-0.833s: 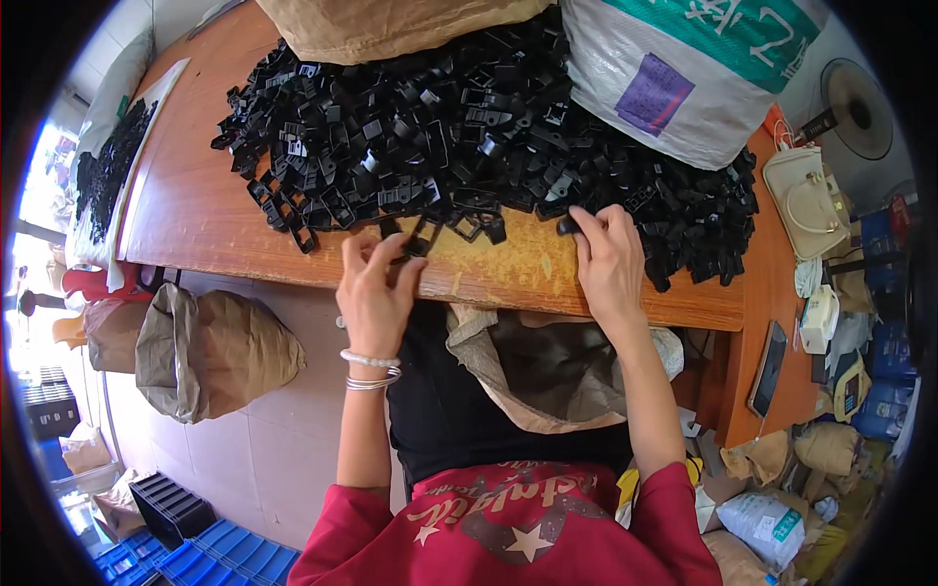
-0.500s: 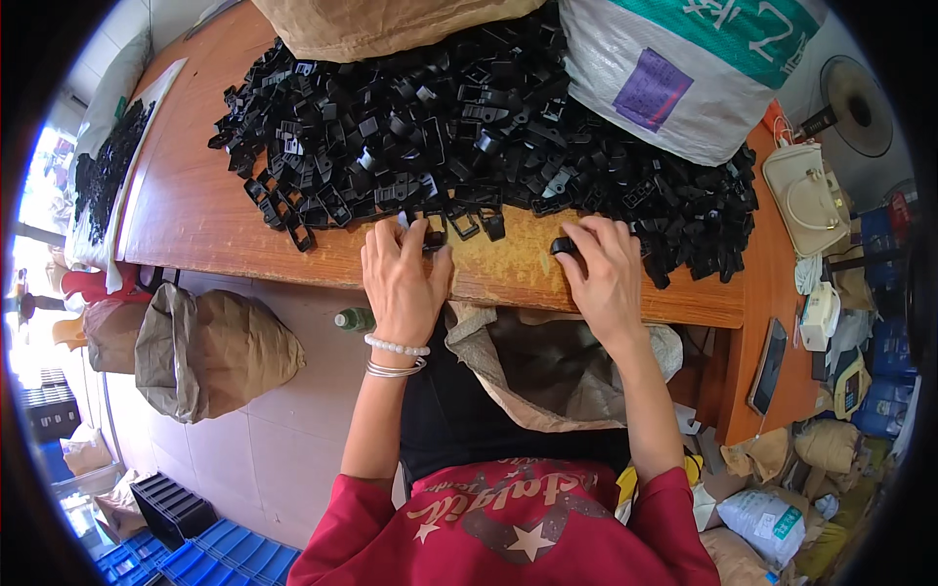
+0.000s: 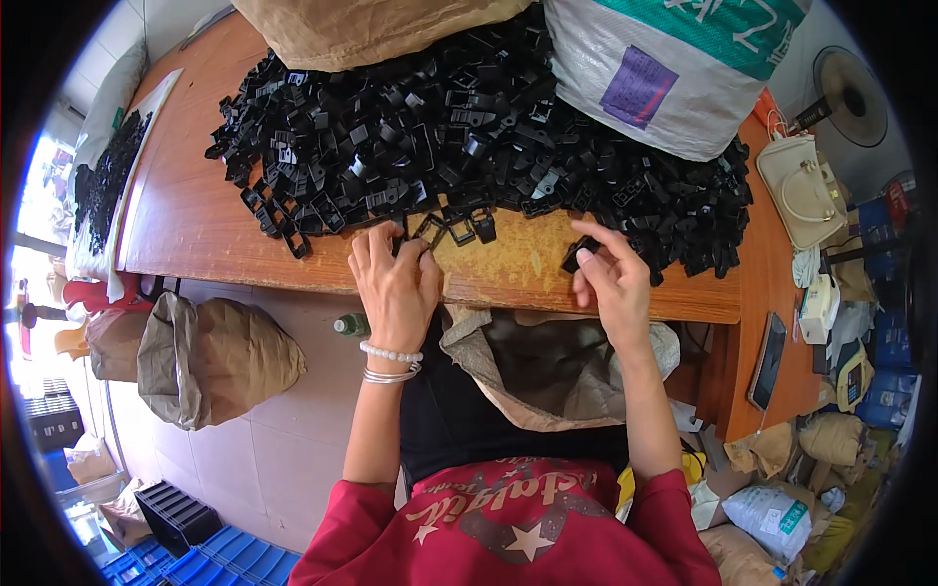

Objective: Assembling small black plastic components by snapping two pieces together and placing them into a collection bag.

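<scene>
A wide heap of small black plastic parts (image 3: 391, 146), several shaped like frames or buckles, covers the middle of the wooden table (image 3: 186, 195). My right hand (image 3: 618, 283) is near the table's front edge, a small black plastic part (image 3: 580, 256) pinched between thumb and fingers. At the heap's front edge, my left hand (image 3: 396, 293) has its fingers bent and drawn together beside some loose black frames (image 3: 454, 227). What its fingertips hold, if anything, is hidden behind them. Below the table edge, between my forearms, a sack (image 3: 547, 366) gapes open.
Behind the heap stand a brown paper bag (image 3: 381, 29) and a white woven sack (image 3: 655, 93). A beige handbag (image 3: 801, 190) and a phone (image 3: 769, 361) lie at the right. Brown sacks (image 3: 225, 361) and blue crates (image 3: 230, 552) are on the floor at left.
My right hand has lifted and turned slightly, its fingers spreading somewhat around the black part. My left hand has shifted a little left. The view has moved slightly.
</scene>
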`<act>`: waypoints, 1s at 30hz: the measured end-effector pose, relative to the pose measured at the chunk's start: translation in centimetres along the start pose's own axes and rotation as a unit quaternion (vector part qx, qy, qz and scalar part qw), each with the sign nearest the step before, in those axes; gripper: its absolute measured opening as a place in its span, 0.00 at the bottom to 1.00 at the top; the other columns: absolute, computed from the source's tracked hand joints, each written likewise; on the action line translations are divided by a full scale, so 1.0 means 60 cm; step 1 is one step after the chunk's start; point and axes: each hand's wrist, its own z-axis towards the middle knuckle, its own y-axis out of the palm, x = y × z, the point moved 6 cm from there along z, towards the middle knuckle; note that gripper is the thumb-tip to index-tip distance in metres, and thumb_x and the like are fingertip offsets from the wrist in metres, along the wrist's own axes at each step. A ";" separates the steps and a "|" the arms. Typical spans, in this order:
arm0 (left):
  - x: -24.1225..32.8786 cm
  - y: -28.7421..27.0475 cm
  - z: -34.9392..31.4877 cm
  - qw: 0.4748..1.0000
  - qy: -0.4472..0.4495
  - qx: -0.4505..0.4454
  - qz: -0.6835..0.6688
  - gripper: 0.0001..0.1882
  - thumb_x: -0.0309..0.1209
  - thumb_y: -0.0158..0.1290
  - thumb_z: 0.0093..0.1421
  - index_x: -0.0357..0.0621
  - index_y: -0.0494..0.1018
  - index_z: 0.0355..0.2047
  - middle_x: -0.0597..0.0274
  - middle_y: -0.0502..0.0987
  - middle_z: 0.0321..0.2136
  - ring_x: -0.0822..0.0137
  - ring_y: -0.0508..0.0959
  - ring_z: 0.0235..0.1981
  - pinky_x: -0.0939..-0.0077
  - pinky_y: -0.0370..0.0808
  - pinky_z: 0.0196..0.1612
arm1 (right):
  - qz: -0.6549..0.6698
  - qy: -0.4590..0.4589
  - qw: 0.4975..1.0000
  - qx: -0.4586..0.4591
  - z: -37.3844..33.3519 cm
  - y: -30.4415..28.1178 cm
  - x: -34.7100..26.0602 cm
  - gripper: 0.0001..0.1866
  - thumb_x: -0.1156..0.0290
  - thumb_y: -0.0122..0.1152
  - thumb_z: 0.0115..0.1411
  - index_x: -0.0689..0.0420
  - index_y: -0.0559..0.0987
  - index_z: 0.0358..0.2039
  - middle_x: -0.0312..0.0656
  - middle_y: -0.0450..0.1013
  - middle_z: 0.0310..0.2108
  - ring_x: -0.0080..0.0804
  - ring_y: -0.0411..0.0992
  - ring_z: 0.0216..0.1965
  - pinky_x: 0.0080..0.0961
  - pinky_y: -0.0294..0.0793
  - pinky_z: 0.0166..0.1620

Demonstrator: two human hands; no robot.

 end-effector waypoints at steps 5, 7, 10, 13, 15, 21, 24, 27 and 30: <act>0.016 -0.016 -0.021 0.990 0.077 0.059 -0.100 0.07 0.20 0.58 0.50 0.37 0.74 0.30 0.52 0.72 0.40 0.51 0.71 0.44 0.60 0.68 0.46 | 0.143 0.027 0.989 0.034 -0.014 0.000 0.011 0.13 0.79 0.51 0.62 0.70 0.73 0.47 0.47 0.75 0.30 0.30 0.78 0.30 0.21 0.80 0.34; 0.025 -0.019 -0.028 0.987 0.068 0.037 -0.139 0.09 0.18 0.57 0.50 0.36 0.71 0.32 0.51 0.74 0.37 0.51 0.74 0.39 0.63 0.71 0.41 | 0.132 0.049 0.990 0.013 -0.022 0.004 0.016 0.13 0.78 0.53 0.62 0.70 0.73 0.46 0.48 0.75 0.30 0.31 0.78 0.30 0.23 0.80 0.36; 0.029 -0.002 -0.036 0.974 -0.006 -0.023 -0.226 0.07 0.18 0.55 0.54 0.35 0.70 0.34 0.49 0.76 0.37 0.55 0.78 0.31 0.69 0.74 0.33 | 0.121 0.047 0.991 0.016 -0.026 0.004 0.028 0.13 0.77 0.54 0.62 0.70 0.73 0.45 0.48 0.76 0.31 0.31 0.78 0.30 0.23 0.80 0.36; 0.041 0.007 -0.043 0.949 -0.036 -0.072 -0.306 0.09 0.21 0.57 0.54 0.35 0.71 0.36 0.51 0.76 0.34 0.61 0.78 0.27 0.76 0.75 0.32 | 0.150 0.030 0.988 0.020 -0.031 0.014 0.016 0.13 0.77 0.55 0.62 0.70 0.73 0.45 0.49 0.76 0.32 0.32 0.78 0.30 0.23 0.79 0.36; 0.056 0.002 -0.044 0.939 -0.067 -0.087 -0.325 0.13 0.21 0.58 0.54 0.35 0.72 0.40 0.54 0.76 0.32 0.63 0.78 0.26 0.76 0.74 0.31 | 0.175 0.030 0.984 -0.012 -0.038 0.026 0.003 0.14 0.76 0.56 0.61 0.70 0.73 0.46 0.50 0.77 0.32 0.31 0.78 0.31 0.23 0.79 0.37; 0.089 0.004 -0.037 0.910 -0.062 -0.173 -0.372 0.17 0.19 0.58 0.51 0.36 0.73 0.43 0.60 0.75 0.30 0.70 0.76 0.29 0.81 0.73 0.36 | -0.036 -0.157 0.987 -0.020 -0.045 0.034 -0.045 0.14 0.72 0.60 0.60 0.68 0.76 0.43 0.42 0.73 0.40 0.21 0.71 0.32 0.16 0.70 0.35; 0.091 0.016 -0.049 0.873 -0.084 -0.213 -0.431 0.16 0.17 0.54 0.56 0.33 0.70 0.45 0.60 0.76 0.36 0.70 0.79 0.34 0.81 0.74 0.41 | -0.093 -0.174 0.979 -0.044 -0.046 0.044 -0.037 0.11 0.73 0.62 0.58 0.64 0.78 0.40 0.42 0.73 0.37 0.25 0.73 0.31 0.18 0.73 0.34; 0.094 0.032 -0.062 0.786 -0.168 -0.286 -0.522 0.15 0.15 0.47 0.60 0.31 0.64 0.48 0.55 0.76 0.38 0.65 0.81 0.38 0.77 0.76 0.44 | -0.097 -0.131 0.985 -0.054 -0.054 0.047 -0.026 0.11 0.75 0.61 0.57 0.64 0.77 0.40 0.41 0.74 0.35 0.28 0.74 0.32 0.21 0.73 0.35; 0.100 0.036 -0.071 0.744 -0.216 -0.301 -0.556 0.14 0.15 0.43 0.63 0.30 0.60 0.48 0.50 0.76 0.37 0.61 0.81 0.38 0.74 0.78 0.42 | -0.118 -0.139 0.981 -0.061 -0.057 0.046 -0.022 0.11 0.78 0.61 0.56 0.63 0.77 0.41 0.42 0.75 0.36 0.29 0.75 0.34 0.21 0.74 0.35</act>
